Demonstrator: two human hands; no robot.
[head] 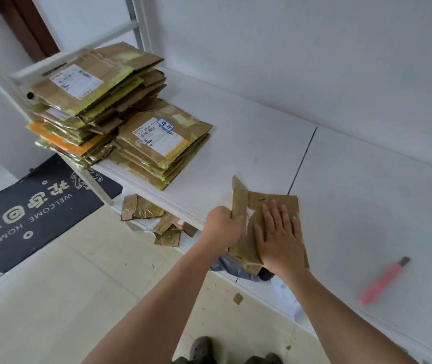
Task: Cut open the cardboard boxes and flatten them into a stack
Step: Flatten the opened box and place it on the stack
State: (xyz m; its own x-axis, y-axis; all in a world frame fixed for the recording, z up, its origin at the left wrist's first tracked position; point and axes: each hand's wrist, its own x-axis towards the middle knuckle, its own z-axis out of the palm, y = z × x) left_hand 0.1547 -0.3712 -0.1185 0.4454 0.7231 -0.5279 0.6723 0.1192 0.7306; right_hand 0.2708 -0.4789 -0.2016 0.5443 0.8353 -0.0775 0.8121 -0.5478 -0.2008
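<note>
A: Status, cardboard?
B: One cut-open box (267, 222) lying mostly flat at the bench (354, 195) front edge, 6 o'clock of frame centre. One flap stands up on its left side.
A: Hands?
B: Left hand (222, 227) grips that raised flap, fingers curled round its edge. Right hand (279, 236) lies palm-down on the flat panel, fingers (275, 214) straight and slightly spread, pressing it to the bench.
A: Stacks?
B: Two piles of flattened boxes at 10 o'clock. Tall pile (89, 101) at the bench's far left end, overhanging the edge; one orange sheet sits low in it. Shorter pile (162, 148) just beside it, toward 3 o'clock, touching. Both have a white shipping label on top. Sheet count per pile: cannot tell.
A: Cutter?
B: One pink utility knife (383, 281) on the bench at 4 o'clock, well apart from both hands.
A: Anything holding stuff?
B: Shelf under the bench holds crumpled cardboard and tape scraps (144, 210), plus a grey bag (225, 266) below the hands. Count unclear.
A: Floor?
B: One dark welcome mat (33, 214) at 8 o'clock. One small cardboard scrap (238, 298) near 6.
</note>
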